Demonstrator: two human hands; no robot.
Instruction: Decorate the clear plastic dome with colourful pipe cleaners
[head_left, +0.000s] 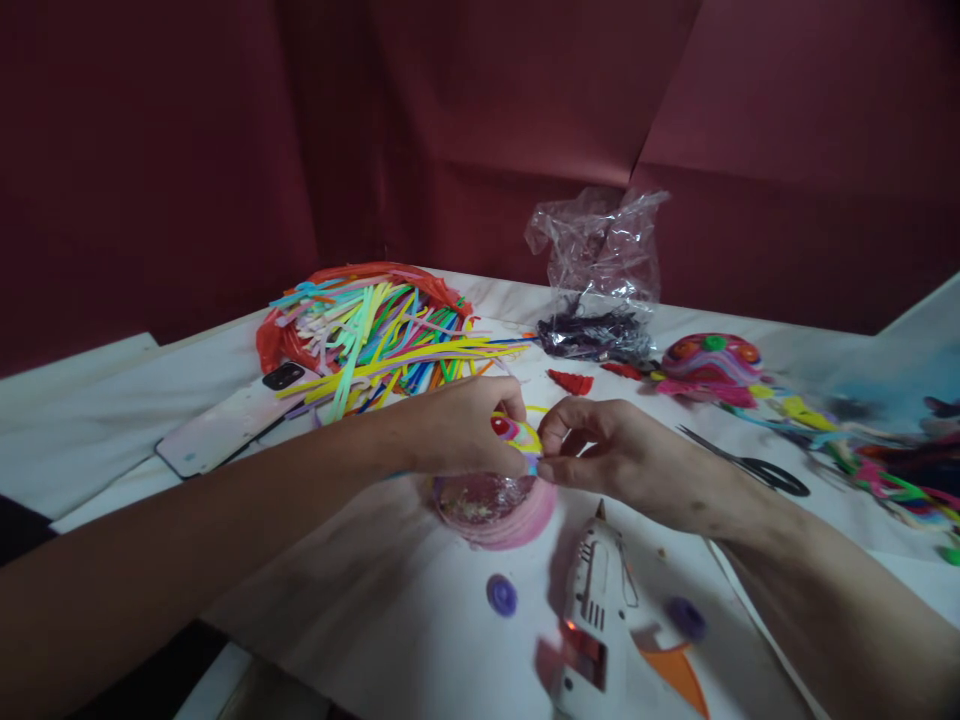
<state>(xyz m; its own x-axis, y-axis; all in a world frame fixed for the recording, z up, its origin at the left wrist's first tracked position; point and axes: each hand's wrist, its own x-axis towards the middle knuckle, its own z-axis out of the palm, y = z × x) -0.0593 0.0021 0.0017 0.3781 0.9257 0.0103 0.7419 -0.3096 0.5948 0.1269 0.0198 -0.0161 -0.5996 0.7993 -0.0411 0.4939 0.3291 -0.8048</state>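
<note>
Our left hand [476,428] curls its fingers and thumb around a colourful craft piece [516,432] over the middle of the table [495,293]. Our right hand [592,440] bends its fingers near the thumb at the piece's right edge; we can't tell if it grips. The glue gun [598,580] lies near us, pipe cleaners [367,325] far left, scissors [776,476] right.

Hands [466,428]: 2 | glue gun [597,585]: 1 | phone [231,424]: 1 | purple discs [502,595]: 2

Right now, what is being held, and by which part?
The left hand holds a small multicoloured piece by its left side. The right hand is at its right edge; whether it pinches anything there cannot be told.
</note>
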